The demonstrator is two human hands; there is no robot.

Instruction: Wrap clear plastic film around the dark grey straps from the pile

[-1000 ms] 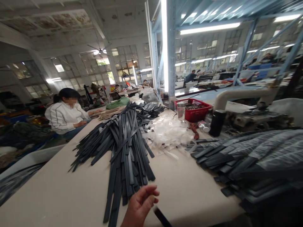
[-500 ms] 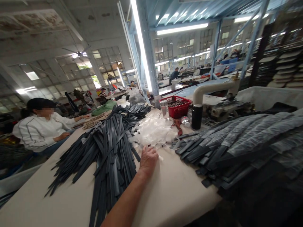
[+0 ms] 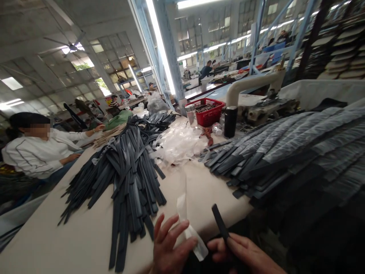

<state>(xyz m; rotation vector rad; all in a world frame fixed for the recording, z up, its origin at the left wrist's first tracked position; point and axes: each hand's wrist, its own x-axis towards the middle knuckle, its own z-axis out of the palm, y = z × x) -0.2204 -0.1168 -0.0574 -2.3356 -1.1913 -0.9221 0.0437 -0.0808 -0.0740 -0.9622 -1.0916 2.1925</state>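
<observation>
The right hand pinched a black strap by the tabletop's near edge; the left hand gripped a clear plastic strip. Loose black straps spread leftward, plastic film heaped beyond, film-wrapped straps crowding the right edge. Paned windows lined the room.

Plastic pieces between left strip heap and right strip heap, basket behind.

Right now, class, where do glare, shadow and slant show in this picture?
Head view: the light tube glares white; head view: the blue post beside it leans; head view: the dark strip in the right hand fades into shadow lower down.
</observation>
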